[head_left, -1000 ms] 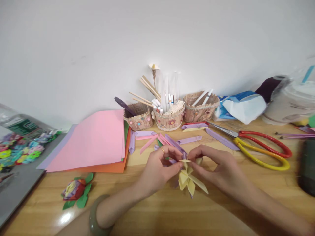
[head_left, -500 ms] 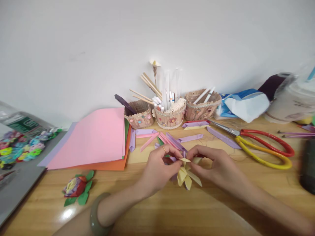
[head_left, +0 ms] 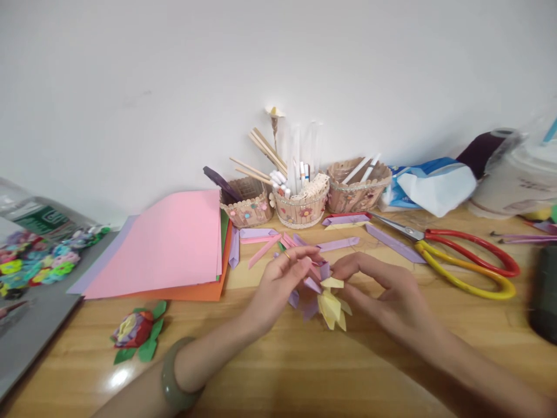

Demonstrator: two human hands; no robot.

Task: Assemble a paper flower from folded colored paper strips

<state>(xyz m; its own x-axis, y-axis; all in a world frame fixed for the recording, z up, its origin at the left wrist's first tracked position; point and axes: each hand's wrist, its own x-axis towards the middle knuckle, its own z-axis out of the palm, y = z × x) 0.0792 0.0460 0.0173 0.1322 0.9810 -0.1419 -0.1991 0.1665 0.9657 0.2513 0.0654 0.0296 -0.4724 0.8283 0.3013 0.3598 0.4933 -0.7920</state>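
A green bangle [head_left: 173,377] rings the left wrist nearest the lens, above the bare wood of a desk [head_left: 278,377] where two hands meet over a yellow-and-purple paper flower [head_left: 331,306]. Take the flower as the dial's centre, twelve toward the wall [head_left: 278,58]: it sits between the fingertips and on their near side, its longer axis running roughly from twelve to six, yellow petals toward six, pink and purple folds at the top. The left hand [head_left: 276,290] comes in from nine, its left fingers [head_left: 300,253] curled onto the folds, with the flower's body toward five from their tips. The right hand [head_left: 394,290] enters from three and appears the nearer to the yellow part; its right fingers [head_left: 351,263] touch the upper edge, though whether they pinch it cannot be told. Between eight and nine lies a finished-looking paper rose [head_left: 137,334]; past nine, a stack of colored paper [head_left: 161,249]. Folded strips [head_left: 339,244] scatter from ten to one, and scissors [head_left: 412,232] rest past two. Farther off, three baskets [head_left: 302,216] line the wall around twelve, a tissue pack [head_left: 435,186] at half past one, a cup [head_left: 517,186] at two.
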